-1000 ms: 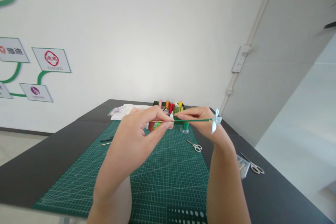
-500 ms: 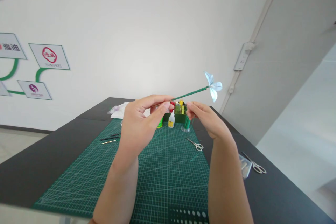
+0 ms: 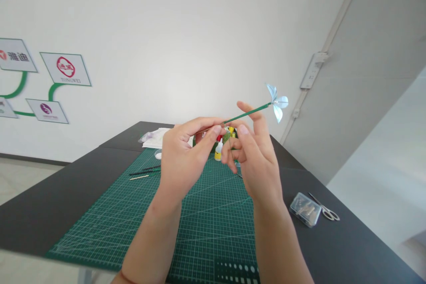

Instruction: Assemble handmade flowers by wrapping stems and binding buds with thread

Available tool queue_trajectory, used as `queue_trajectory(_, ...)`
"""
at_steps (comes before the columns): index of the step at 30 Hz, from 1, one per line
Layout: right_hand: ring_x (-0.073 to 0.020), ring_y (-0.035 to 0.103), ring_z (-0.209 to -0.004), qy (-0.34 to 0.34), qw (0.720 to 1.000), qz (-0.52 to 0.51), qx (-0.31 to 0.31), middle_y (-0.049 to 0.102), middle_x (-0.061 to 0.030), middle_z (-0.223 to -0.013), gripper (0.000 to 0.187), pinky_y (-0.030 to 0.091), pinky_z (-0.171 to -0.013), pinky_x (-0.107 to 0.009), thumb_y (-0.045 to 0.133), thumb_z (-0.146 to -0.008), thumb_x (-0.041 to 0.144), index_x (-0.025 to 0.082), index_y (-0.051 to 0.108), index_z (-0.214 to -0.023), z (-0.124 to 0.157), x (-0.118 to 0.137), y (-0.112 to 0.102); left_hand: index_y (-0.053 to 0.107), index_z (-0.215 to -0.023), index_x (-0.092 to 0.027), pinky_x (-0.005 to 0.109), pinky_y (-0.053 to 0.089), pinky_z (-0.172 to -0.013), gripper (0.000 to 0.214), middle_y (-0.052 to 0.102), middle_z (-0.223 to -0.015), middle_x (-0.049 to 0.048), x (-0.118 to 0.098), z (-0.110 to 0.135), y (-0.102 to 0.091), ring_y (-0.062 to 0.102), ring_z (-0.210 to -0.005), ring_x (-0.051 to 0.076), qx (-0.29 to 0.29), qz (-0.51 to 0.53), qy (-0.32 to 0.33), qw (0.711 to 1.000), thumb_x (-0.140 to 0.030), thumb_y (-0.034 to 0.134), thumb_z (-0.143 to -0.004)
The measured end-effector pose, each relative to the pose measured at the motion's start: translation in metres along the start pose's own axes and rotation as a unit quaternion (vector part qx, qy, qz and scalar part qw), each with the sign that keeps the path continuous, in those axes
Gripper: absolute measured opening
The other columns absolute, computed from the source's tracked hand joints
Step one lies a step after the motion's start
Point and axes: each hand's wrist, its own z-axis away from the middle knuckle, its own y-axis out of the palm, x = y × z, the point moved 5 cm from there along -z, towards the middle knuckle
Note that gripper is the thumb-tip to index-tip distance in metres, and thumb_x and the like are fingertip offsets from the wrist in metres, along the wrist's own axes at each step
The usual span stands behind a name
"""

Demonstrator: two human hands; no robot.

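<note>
My left hand (image 3: 186,159) pinches the near end of a green-wrapped stem (image 3: 248,114) that rises up and to the right. A pale blue flower (image 3: 277,102) with thin shiny petals sits on the stem's far tip. My right hand (image 3: 254,155) hovers just right of the left one with its fingers spread apart, the index finger lifted behind the stem. Whether a fine green thread runs between its fingers is too small to tell. Both hands are raised above a green cutting mat (image 3: 140,213).
A black table (image 3: 43,213) carries the mat. At its far end stand a glue bottle (image 3: 218,151) and a box of coloured spools (image 3: 229,133). Thin sticks (image 3: 143,173) lie on the left. A clear plastic case (image 3: 305,209) and scissors (image 3: 328,212) lie on the right.
The stem has swung from level to tilted up to the right. My right hand let go of the stem and opened its fingers. The view shifted slightly.
</note>
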Motion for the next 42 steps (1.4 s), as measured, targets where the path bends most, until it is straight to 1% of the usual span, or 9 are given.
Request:
queue_trajectory(3, -0.0103, 0.044, -0.046, -0.007, 1.0, 0.025, 0.006, 0.053, 0.0053, -0.063, 0.029, 0.034, -0.043, -0.025, 0.051, -0.1, 0.04, 0.027, 0.055, -0.126, 0.001, 0.002, 0.003, 0.08, -0.099, -0.028, 0.028, 0.056, -0.06, 0.018, 0.079, -0.085, -0.0002, 0.0, 0.001, -0.001, 0.066, -0.064, 0.015, -0.014, -0.017, 0.0, 1.0, -0.033, 0.065, -0.091)
queue_trajectory(7, -0.0095, 0.033, -0.042, -0.042, 0.994, 0.099, -0.011, 0.035, 0.0094, -0.049, 0.013, 0.027, -0.043, -0.024, 0.054, -0.099, 0.035, 0.024, 0.06, -0.097, 0.002, 0.005, 0.0, 0.08, -0.1, -0.028, 0.03, 0.056, -0.063, 0.018, 0.078, -0.081, -0.0002, -0.001, 0.001, -0.003, 0.067, -0.068, 0.016, -0.045, -0.047, 0.002, 0.998, -0.034, 0.064, -0.092)
queue_trajectory(12, -0.0086, 0.04, -0.045, -0.153, 0.951, 0.267, -0.029, 0.046, 0.0072, -0.051, 0.014, 0.032, -0.049, -0.023, 0.053, -0.1, 0.028, 0.023, 0.064, -0.092, 0.009, 0.013, -0.003, 0.078, -0.102, -0.028, 0.03, 0.055, -0.067, 0.019, 0.077, -0.082, -0.0004, 0.0, 0.001, -0.006, 0.069, -0.072, 0.017, -0.079, -0.079, 0.007, 0.994, -0.034, 0.063, -0.093)
queue_trajectory(16, -0.0067, 0.042, -0.047, -0.191, 0.927, 0.317, 0.058, 0.052, 0.0058, -0.056, 0.015, 0.033, -0.049, -0.021, 0.056, -0.098, 0.024, 0.022, 0.07, -0.092, 0.016, 0.021, -0.005, 0.074, -0.109, -0.026, 0.029, 0.051, -0.063, 0.022, 0.078, -0.085, 0.0006, 0.006, -0.006, -0.007, 0.066, -0.067, 0.016, -0.073, -0.102, -0.004, 0.992, -0.03, 0.063, -0.091)
queue_trajectory(21, -0.0073, 0.035, -0.042, -0.156, 0.961, 0.212, 0.081, 0.043, 0.0066, -0.047, 0.011, 0.027, -0.041, -0.023, 0.069, -0.092, 0.026, 0.025, 0.079, -0.087, 0.023, 0.035, -0.025, 0.074, -0.085, -0.023, 0.028, 0.045, -0.058, 0.012, 0.077, -0.078, 0.001, 0.015, -0.011, 0.003, 0.064, -0.062, 0.016, 0.102, -0.154, -0.02, 0.983, -0.026, 0.062, -0.087)
queue_trajectory(24, -0.008, 0.033, -0.042, -0.149, 0.981, 0.119, 0.032, 0.044, 0.0055, -0.046, 0.006, 0.025, -0.04, -0.025, 0.077, -0.085, 0.027, 0.028, 0.083, -0.086, 0.022, 0.036, -0.042, 0.072, -0.077, -0.024, 0.028, 0.042, -0.057, 0.015, 0.074, -0.072, -0.0012, 0.018, -0.003, 0.013, 0.062, -0.061, 0.016, 0.234, -0.176, -0.014, 0.956, -0.023, 0.059, -0.086)
queue_trajectory(28, -0.0077, 0.027, -0.043, -0.119, 0.992, 0.006, -0.046, 0.037, 0.0059, -0.045, 0.005, 0.022, -0.041, -0.027, 0.08, -0.081, 0.029, 0.03, 0.084, -0.085, 0.009, 0.024, -0.063, 0.071, -0.073, -0.025, 0.028, 0.04, -0.059, 0.018, 0.07, -0.067, -0.0032, 0.015, 0.011, 0.021, 0.061, -0.061, 0.015, 0.333, -0.182, 0.017, 0.925, -0.018, 0.059, -0.084)
queue_trajectory(37, -0.0062, 0.025, -0.043, -0.062, 0.988, -0.029, -0.139, 0.038, 0.0069, -0.045, 0.012, 0.019, -0.042, -0.025, 0.081, -0.076, 0.033, 0.023, 0.083, -0.083, -0.018, -0.006, -0.077, 0.071, -0.08, -0.025, 0.029, 0.041, -0.075, 0.016, 0.073, -0.072, -0.0091, 0.001, 0.025, 0.02, 0.061, -0.067, 0.011, 0.416, -0.144, 0.024, 0.897, -0.018, 0.062, -0.089)
queue_trajectory(42, -0.0066, 0.03, -0.044, -0.025, 0.992, 0.006, -0.124, 0.054, 0.0034, -0.05, 0.018, 0.024, -0.041, -0.024, 0.079, -0.077, 0.036, 0.022, 0.084, -0.088, -0.026, -0.021, -0.074, 0.071, -0.078, -0.025, 0.026, 0.039, -0.063, 0.013, 0.071, -0.071, -0.009, -0.004, 0.027, 0.015, 0.059, -0.063, 0.01, 0.414, -0.127, 0.01, 0.901, -0.022, 0.065, -0.089)
